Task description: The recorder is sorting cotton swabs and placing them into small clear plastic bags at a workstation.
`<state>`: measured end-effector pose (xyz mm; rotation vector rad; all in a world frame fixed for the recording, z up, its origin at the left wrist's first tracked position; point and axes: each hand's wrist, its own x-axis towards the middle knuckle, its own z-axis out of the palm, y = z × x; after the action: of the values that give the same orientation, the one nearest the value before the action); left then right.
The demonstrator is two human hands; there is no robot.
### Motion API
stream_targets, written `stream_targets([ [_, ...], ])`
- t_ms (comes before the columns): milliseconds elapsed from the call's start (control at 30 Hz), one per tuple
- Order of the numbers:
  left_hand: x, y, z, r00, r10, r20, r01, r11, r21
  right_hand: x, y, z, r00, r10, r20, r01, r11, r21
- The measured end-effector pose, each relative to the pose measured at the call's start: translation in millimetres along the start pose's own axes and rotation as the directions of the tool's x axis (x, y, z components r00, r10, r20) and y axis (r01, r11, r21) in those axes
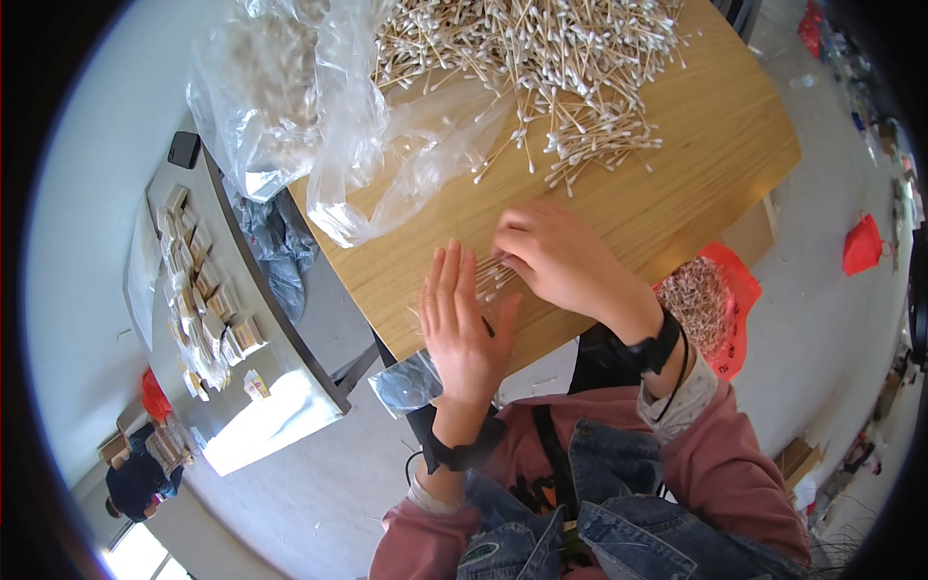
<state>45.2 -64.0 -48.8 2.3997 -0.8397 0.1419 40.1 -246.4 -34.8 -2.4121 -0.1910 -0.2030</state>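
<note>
My left hand (pixel 462 324) stands flat and upright at the near edge of the wooden table (pixel 715 145), its fingers straight and together against a small bundle of wooden cotton swabs (pixel 493 277). My right hand (pixel 556 256) curls over the other side of that bundle and presses the swabs between both hands. A big loose heap of cotton swabs (pixel 541 58) covers the far part of the table. Stray swabs (pixel 590 145) lie between the heap and my hands.
A crumpled clear plastic bag (pixel 319 116) lies over the table's left corner. To the left, a grey bench (pixel 280 387) carries rows of small packed boxes (pixel 203 290) and a black phone (pixel 183 149). A red bag of swabs (pixel 710 300) sits on the floor at right.
</note>
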Motion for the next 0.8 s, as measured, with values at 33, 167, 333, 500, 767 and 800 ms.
stream_targets([
  [33, 1, 5, 2, 1.000, 0.001, -0.007, -0.001, 1.000, 0.002, -6, -2, -4, 0.999, 0.036, -0.034, -0.033, 0.996, 0.080],
  [167, 4, 24, 20, 0.974, -0.046, 0.221, 0.005, 0.983, 0.184, -26, 0, -20, 0.967, 0.156, -0.202, -0.134, 0.984, 0.122],
  [333, -8, 42, 29, 0.956, -0.059, 0.289, -0.019, 0.965, 0.260, -4, 22, -33, 0.940, 0.045, -0.338, -0.057, 0.998, -0.024],
  [500, -18, 47, 32, 0.952, -0.055, 0.300, -0.023, 0.968, 0.248, 53, 55, -35, 0.963, -0.262, -0.066, 0.212, 0.883, -0.419],
  [767, -23, 45, 34, 0.957, -0.057, 0.284, 0.003, 0.982, 0.187, 64, 68, -27, 0.936, -0.327, 0.130, 0.347, 0.793, -0.501],
  [800, -23, 44, 35, 0.960, -0.056, 0.275, 0.004, 0.982, 0.188, 57, 65, -18, 0.918, -0.387, 0.088, 0.382, 0.802, -0.460],
])
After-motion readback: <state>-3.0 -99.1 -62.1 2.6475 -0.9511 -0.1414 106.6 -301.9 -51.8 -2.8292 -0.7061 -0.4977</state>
